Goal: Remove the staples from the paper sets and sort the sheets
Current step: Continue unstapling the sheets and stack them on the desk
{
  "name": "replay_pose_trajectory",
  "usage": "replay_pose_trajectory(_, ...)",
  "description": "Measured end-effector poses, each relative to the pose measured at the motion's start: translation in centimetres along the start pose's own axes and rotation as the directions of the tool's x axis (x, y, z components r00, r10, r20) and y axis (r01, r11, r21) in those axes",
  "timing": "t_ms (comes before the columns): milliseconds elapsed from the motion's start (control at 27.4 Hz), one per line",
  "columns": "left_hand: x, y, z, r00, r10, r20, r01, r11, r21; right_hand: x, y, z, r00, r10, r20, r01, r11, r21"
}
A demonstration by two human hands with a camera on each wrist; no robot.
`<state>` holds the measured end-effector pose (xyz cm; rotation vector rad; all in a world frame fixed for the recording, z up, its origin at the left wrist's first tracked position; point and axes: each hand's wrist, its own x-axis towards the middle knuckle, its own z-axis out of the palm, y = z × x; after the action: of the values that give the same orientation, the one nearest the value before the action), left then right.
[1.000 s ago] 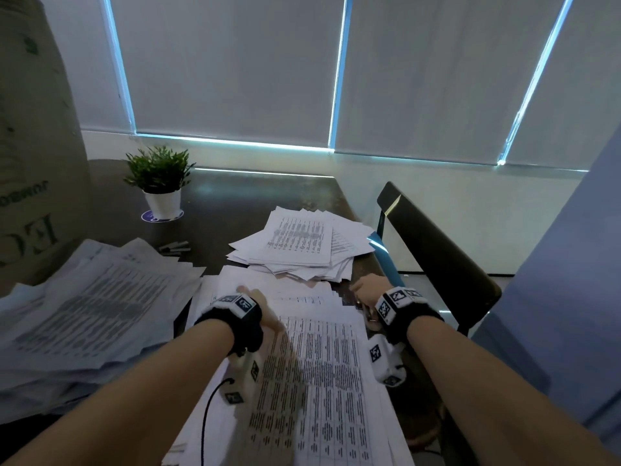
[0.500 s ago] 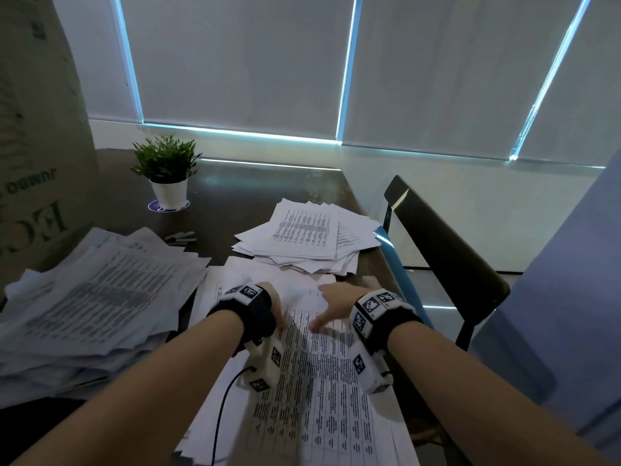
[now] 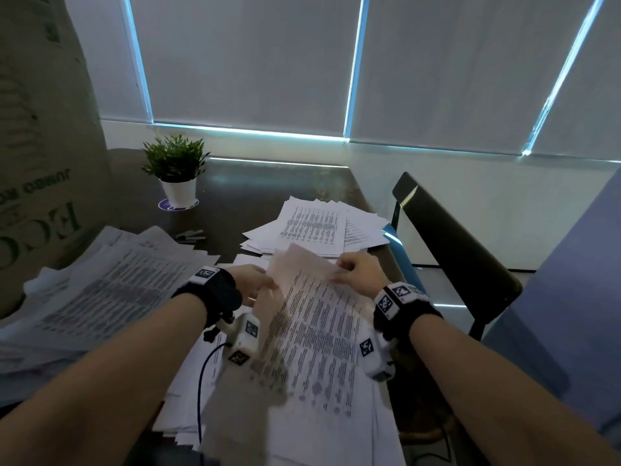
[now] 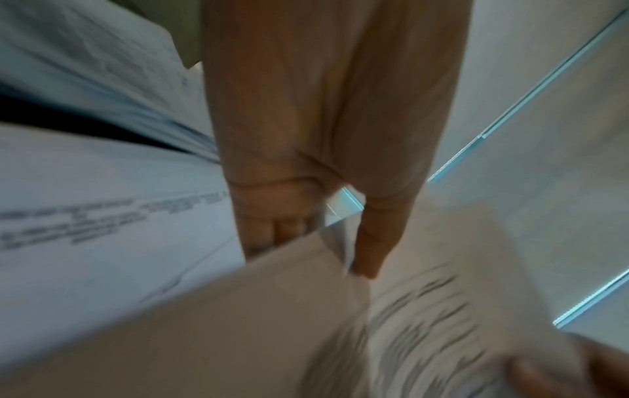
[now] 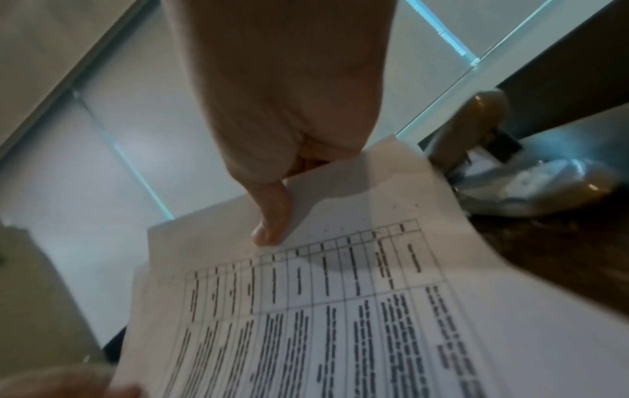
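A printed sheet [image 3: 312,317] is raised by its far edge above the paper stack [image 3: 302,418] in front of me. My left hand [image 3: 258,284] pinches the sheet's left top corner. In the left wrist view, the left hand [image 4: 323,242] has its thumb on one side of the blurred sheet [image 4: 272,309] and its fingers on the other. My right hand [image 3: 349,269] pinches the right top corner. In the right wrist view, the right hand [image 5: 272,215] has its thumb on the printed table of the sheet [image 5: 340,296] and its fingers hidden beneath. No staple is visible.
A big loose pile of sheets [image 3: 100,290] lies at the left, and a smaller pile [image 3: 316,227] sits beyond my hands. A small dark tool [image 3: 191,235], a potted plant [image 3: 174,169] and a cardboard box [image 3: 40,163] stand behind. A black chair [image 3: 453,250] is by the table's right edge.
My right hand came in from the table's right edge to the top of the sheet. Both hands then took hold of the sheet and lifted its far edge off the stack.
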<state>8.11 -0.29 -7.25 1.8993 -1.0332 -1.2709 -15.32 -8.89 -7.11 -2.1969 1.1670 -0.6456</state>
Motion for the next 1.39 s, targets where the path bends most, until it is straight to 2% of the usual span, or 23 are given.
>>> replay_pose_trajectory(37,-0.3,0.3,-0.2,0.999,0.012,0.040,-0.013,1.000,0.016,0.5,0.0,-0.8,0.998,0.019,-0.058,-0.015,0.998,0.068)
replay_pose_trajectory(110,-0.1,0.7,-0.6,0.997,0.068,0.026,-0.070,0.995,0.071,1.5,-0.5,-2.0,0.991,0.012,-0.135,0.004,0.993,0.116)
replay_pose_trajectory(183,0.2,1.3,-0.9,0.990,0.135,-0.049,-0.134,0.991,0.029,2.4,-1.1,-2.4,0.978,-0.020,-0.209,0.034,0.997,0.063)
replay_pose_trajectory(256,0.5,1.8,-1.0,0.970,0.181,-0.164,-0.192,0.980,-0.054,3.2,-0.9,-2.3,0.940,-0.059,-0.336,0.045,0.998,-0.050)
replay_pose_trajectory(292,0.6,2.0,-1.0,0.955,0.204,-0.217,-0.235,0.964,-0.128,3.3,-0.6,-2.2,0.920,-0.018,-0.392,-0.002,0.999,-0.053)
replay_pose_trajectory(366,-0.1,2.2,-0.9,0.922,0.250,-0.296,-0.341,0.886,-0.314,3.4,0.8,-1.4,0.882,0.182,-0.434,-0.132,0.981,0.144)
replay_pose_trajectory(439,-0.3,2.5,-1.1,0.907,0.287,-0.307,-0.399,0.819,-0.413,3.4,2.7,-0.3,0.864,0.363,-0.348,-0.199,0.883,0.426)
replay_pose_trajectory(475,-0.3,2.5,-1.3,0.901,0.315,-0.300,-0.421,0.800,-0.427,3.2,3.0,0.1,0.887,0.404,-0.225,-0.231,0.809,0.540)
replay_pose_trajectory(548,0.3,2.6,-1.9,0.894,0.342,-0.290,-0.444,0.769,-0.460,2.8,3.4,0.8,0.917,0.394,0.057,-0.332,0.678,0.656)
replay_pose_trajectory(585,0.5,2.6,-2.1,0.894,0.341,-0.291,-0.445,0.751,-0.488,2.6,3.3,1.0,0.918,0.385,0.098,-0.351,0.669,0.655)
replay_pose_trajectory(658,1.1,2.3,-2.5,0.898,0.298,-0.323,-0.431,0.737,-0.520,2.7,3.8,1.2,0.921,0.389,-0.012,-0.288,0.704,0.649)
replay_pose_trajectory(731,1.5,1.9,-2.3,0.918,0.228,-0.324,-0.368,0.794,-0.484,2.8,4.0,1.0,0.909,0.405,-0.099,-0.227,0.679,0.698)
replay_pose_trajectory(841,2.1,0.8,-1.6,0.947,0.193,-0.256,-0.281,0.882,-0.377,3.0,4.1,1.0,0.907,0.408,-0.101,-0.205,0.639,0.741)
replay_pose_trajectory(951,2.4,0.6,-1.4,0.959,0.180,-0.217,-0.262,0.856,-0.447,3.2,4.1,0.9,0.897,0.434,-0.081,-0.216,0.592,0.776)
replay_pose_trajectory(1024,2.4,0.9,-1.5,0.964,0.190,-0.187,-0.254,0.865,-0.434,3.4,4.1,0.6,0.889,0.450,-0.086,-0.195,0.542,0.817)
replay_pose_trajectory(1097,2.7,1.1,-1.7,0.951,0.198,-0.239,-0.278,0.885,-0.374,3.7,4.0,0.0,0.880,0.455,-0.139,-0.143,0.532,0.835)
replay_pose_trajectory(1206,3.1,1.6,-2.6,0.906,0.229,-0.357,-0.354,0.872,-0.339,3.8,3.8,-1.7,0.824,0.487,-0.290,-0.095,0.624,0.776)
replay_pose_trajectory(1280,3.2,1.8,-3.4,0.889,0.251,-0.384,-0.384,0.865,-0.323,3.9,4.2,-3.0,0.805,0.488,-0.337,-0.065,0.637,0.768)
replay_pose_trajectory(1389,3.2,2.4,-4.0,0.876,0.302,-0.377,-0.421,0.860,-0.289,4.6,4.8,-3.9,0.861,0.431,-0.270,-0.101,0.666,0.739)
